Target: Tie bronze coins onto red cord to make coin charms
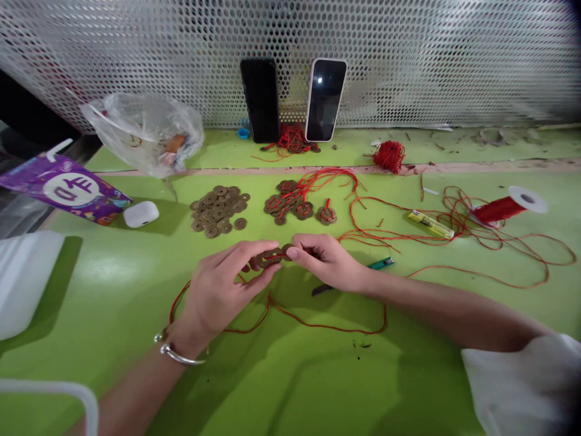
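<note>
Between both hands, just above the green table, are several round bronze-coloured coins (271, 257) with holes, joined by red cord. My left hand (223, 280) pinches the coins from the left with thumb and fingers. From the right, my right hand (323, 257) grips the end coin between thumb and bent forefinger. A length of red cord (327, 329) loops across the table below the hands. Behind them lie a heap of loose coins (218, 209) and several corded coin clusters (288, 201). A green-handled cutter (380, 264) lies partly hidden under my right wrist.
At right are a spool of red cord (502, 209), tangled cord and a yellow lighter (430, 224). Two phones (260, 100) lean on the perforated metal panel (408, 66). A plastic bag (145, 130), purple drink carton (68, 189) and white earbud case (141, 214) stand at left.
</note>
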`<state>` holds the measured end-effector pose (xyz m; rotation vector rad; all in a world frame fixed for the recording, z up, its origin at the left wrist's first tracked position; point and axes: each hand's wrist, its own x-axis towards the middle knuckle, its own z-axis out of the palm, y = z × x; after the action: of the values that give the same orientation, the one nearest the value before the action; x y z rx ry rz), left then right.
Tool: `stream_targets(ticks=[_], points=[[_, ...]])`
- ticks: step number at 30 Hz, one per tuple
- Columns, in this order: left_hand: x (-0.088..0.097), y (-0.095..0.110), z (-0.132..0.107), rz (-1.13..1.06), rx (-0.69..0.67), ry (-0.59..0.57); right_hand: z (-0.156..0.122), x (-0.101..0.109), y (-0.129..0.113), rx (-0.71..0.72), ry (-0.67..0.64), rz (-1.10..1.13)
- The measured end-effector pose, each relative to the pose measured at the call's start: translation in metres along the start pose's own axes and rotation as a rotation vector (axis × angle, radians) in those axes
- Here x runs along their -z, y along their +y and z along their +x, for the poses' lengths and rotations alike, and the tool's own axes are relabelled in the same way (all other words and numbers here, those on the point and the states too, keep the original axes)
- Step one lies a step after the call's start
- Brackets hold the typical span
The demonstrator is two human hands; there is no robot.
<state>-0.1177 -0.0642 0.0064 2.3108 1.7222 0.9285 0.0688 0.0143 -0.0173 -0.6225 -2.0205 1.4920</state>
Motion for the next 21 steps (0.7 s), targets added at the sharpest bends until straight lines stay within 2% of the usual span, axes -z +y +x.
stream_targets(ticks=[7,15,21], points=[[-0.0008,0.0018,0.0015,-0.015,-0.028,-0.010,-0.0001,-0.0009,-0.0020,-0.049,-0.007,0.072],[0.0013,0.0034,0.0037,-0.004,-0.068,0.002,0.0006,-0.0021,-0.0040,-0.032,-0.032,0.172],[0.0006,0.0053,0.0048,-0.066,-0.014,-0.060,0.0020,-0.0009,-0.0053,-0.069,-0.133,0.218]])
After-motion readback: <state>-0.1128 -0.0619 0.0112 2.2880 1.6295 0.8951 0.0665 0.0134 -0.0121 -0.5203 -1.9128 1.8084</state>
